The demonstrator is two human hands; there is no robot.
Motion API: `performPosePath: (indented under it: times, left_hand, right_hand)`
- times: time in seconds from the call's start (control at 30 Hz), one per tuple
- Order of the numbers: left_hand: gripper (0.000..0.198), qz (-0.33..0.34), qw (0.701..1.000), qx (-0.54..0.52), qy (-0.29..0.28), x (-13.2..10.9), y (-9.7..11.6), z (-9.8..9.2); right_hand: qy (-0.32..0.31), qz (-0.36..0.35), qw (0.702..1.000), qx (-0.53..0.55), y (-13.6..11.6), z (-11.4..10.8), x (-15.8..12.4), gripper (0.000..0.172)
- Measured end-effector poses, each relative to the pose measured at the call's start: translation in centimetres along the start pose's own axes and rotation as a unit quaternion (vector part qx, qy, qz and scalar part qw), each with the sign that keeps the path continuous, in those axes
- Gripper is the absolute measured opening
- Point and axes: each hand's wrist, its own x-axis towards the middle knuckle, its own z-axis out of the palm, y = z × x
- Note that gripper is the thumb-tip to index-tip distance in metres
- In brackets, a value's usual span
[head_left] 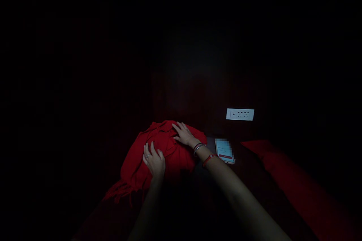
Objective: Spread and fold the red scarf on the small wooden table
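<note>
A red fringed scarf (178, 160) lies bunched in a loose heap in front of me, its tassels (121, 190) trailing at the lower left. On the near left side of the heap rests my left hand (155, 161), fingers spread and a ring on one of them. My right hand (183, 134) reaches across to the upper part of the scarf, its fingers apart and lying on the cloth. Bracelets (199, 148) circle the right wrist. Whatever may be under the cloth is hidden.
Right of the scarf lies a phone (224, 150) with its screen lit. A white socket panel (240, 114) is on the dark wall behind. A long red cloth (294, 184) stretches along the right side. Deep darkness hides most of the surroundings.
</note>
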Motion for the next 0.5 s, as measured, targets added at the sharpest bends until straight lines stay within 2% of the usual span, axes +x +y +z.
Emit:
performPosePath:
  times: [0.1,0.2,0.33,0.43,0.5]
  left_hand:
    - [0.043,0.001,1.000,-0.005,-0.001,0.1,0.1,0.0]
    - [0.042,0.000,1.000,-0.016,-0.012,0.1,0.3,-0.2]
    - [0.042,-0.011,0.999,-0.039,-0.031,0.0,0.3,-0.2]
    - [0.042,0.003,0.997,-0.069,-0.019,0.0,0.1,0.3]
    - [0.040,0.025,0.994,-0.101,0.029,0.1,-0.1,0.7]
  right_hand:
    - [-0.058,-0.047,0.997,0.014,-0.7,0.6,3.6,0.066]
    - [-0.091,-0.047,0.994,0.043,-1.2,1.5,4.9,0.060]
    - [-0.061,-0.010,0.996,0.058,-1.3,1.9,4.0,0.028]
    - [-0.026,0.015,0.996,0.087,0.0,0.2,2.1,0.029]
    - [0.012,0.036,0.991,0.129,1.6,-2.6,0.2,0.032]
